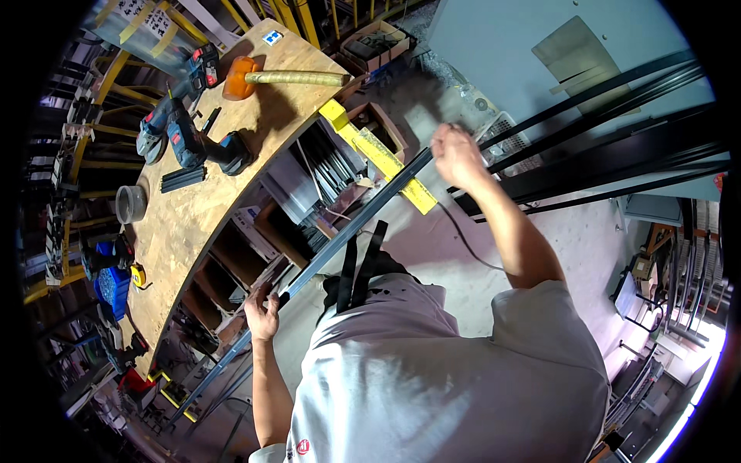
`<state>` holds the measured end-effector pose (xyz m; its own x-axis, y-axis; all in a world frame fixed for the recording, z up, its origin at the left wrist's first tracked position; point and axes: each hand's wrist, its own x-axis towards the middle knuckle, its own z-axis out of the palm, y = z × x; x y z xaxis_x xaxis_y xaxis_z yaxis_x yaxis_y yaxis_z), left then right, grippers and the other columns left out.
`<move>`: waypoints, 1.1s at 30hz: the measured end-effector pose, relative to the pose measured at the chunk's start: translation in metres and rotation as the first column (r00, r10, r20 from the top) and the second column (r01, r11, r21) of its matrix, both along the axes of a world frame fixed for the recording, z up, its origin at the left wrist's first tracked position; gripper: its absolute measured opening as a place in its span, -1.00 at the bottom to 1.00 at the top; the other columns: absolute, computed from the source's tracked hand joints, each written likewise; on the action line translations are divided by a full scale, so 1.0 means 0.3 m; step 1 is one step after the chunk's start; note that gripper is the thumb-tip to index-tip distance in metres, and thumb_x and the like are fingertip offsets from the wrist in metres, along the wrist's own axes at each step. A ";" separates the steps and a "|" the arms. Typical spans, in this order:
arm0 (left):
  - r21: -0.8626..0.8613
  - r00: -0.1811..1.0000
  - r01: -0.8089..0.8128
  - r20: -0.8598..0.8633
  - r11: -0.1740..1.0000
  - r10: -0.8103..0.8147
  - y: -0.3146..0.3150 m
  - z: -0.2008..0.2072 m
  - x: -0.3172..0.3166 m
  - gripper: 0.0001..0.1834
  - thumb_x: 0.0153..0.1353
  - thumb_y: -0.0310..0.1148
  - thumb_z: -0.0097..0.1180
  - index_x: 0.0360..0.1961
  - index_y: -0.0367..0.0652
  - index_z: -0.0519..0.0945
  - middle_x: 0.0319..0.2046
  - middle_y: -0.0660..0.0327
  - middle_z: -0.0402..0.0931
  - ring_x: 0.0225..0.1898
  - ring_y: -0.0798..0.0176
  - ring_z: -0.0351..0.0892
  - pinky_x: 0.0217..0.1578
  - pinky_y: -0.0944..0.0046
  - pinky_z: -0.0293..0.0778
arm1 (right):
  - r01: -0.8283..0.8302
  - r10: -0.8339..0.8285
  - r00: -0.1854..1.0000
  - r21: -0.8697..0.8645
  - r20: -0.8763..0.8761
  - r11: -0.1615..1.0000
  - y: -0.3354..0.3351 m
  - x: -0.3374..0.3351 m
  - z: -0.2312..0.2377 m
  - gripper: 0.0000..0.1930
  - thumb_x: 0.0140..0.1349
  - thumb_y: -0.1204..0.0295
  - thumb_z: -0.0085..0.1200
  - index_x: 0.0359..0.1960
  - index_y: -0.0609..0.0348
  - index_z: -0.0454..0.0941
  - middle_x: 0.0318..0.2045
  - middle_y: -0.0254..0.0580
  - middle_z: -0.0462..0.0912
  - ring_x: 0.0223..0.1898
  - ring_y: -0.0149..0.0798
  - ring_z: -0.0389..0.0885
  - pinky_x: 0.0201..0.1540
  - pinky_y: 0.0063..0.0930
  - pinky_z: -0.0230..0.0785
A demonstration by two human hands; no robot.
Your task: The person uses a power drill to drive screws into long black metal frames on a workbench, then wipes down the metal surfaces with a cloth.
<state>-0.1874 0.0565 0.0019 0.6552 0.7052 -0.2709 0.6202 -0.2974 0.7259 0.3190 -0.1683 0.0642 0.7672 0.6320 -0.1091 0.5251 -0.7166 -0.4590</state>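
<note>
A long grey metal profile (332, 245) slants across in front of my body, from the lower left up to the right. It lies over a yellow support arm (395, 171) that sticks out from the workbench. My left hand (263, 312) is at the lower stretch of the profile, fingers and thumb bent around it. A small dark patch shows on the profile beside the thumb. Farther up, my right hand (457, 157) is curled closed over the profile's line, just beyond the yellow support. Its fingers hide whatever is in them.
The wooden workbench (181, 247) at left carries a mallet (241, 79), a cordless drill (185, 135), short dark profile pieces (184, 179), a clear round container (131, 204) and a tape measure (138, 275). Long black bars (617, 147) reach in from the right. A dark cable (465, 239) crosses the floor.
</note>
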 end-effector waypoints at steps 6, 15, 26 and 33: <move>0.062 0.974 0.198 -0.123 0.978 -0.190 0.009 0.019 0.015 -0.46 0.24 -0.04 0.18 -0.04 -0.37 0.66 -0.13 -0.21 0.67 -0.03 -0.32 0.63 0.02 -0.05 0.53 | -0.149 0.759 0.619 0.918 -0.203 0.367 0.336 -0.553 0.281 -0.90 0.41 0.49 0.07 -0.28 0.21 0.44 -0.47 -0.30 0.44 -0.43 -0.38 0.43 -0.34 -0.35 0.35; 0.136 0.973 0.195 -0.155 0.971 -0.174 -0.027 0.082 0.067 -0.57 0.22 -0.12 0.19 -0.11 -0.30 0.72 -0.24 -0.16 0.70 -0.16 -0.26 0.70 -0.11 -0.01 0.58 | 0.067 -0.029 0.997 0.542 -0.078 0.838 0.135 -0.128 0.067 -0.78 0.27 0.63 0.07 -0.06 0.17 0.59 -0.36 -0.17 0.68 -0.30 -0.24 0.68 -0.23 -0.34 0.54; 0.051 0.925 0.359 -0.151 0.932 -0.348 -0.067 0.149 0.263 -0.53 0.16 -0.08 0.25 -0.07 -0.26 0.71 -0.22 -0.15 0.67 -0.20 -0.29 0.64 -0.17 -0.06 0.57 | 0.040 -0.076 0.994 -0.371 -0.083 0.928 0.054 0.113 -0.029 -0.59 0.34 0.19 0.15 -0.06 0.35 0.70 0.00 0.25 0.71 0.13 0.21 0.65 0.22 -0.07 0.49; 0.115 0.938 0.338 -0.116 0.934 -0.326 -0.071 0.113 0.242 -0.56 0.14 0.00 0.27 -0.25 -0.22 0.67 -0.36 -0.09 0.64 -0.29 -0.28 0.63 -0.27 -0.08 0.53 | -0.118 0.073 0.992 -0.585 -0.100 0.803 0.248 0.108 0.073 -0.66 0.19 0.39 0.15 -0.05 0.31 0.71 0.04 0.17 0.71 0.16 0.14 0.66 0.19 -0.10 0.54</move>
<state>-0.1147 0.0352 0.0359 0.8341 0.4853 -0.2623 0.5330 -0.5865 0.6099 0.3514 -0.0939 0.0861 0.6825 0.4989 -0.5341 0.5884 -0.8085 -0.0032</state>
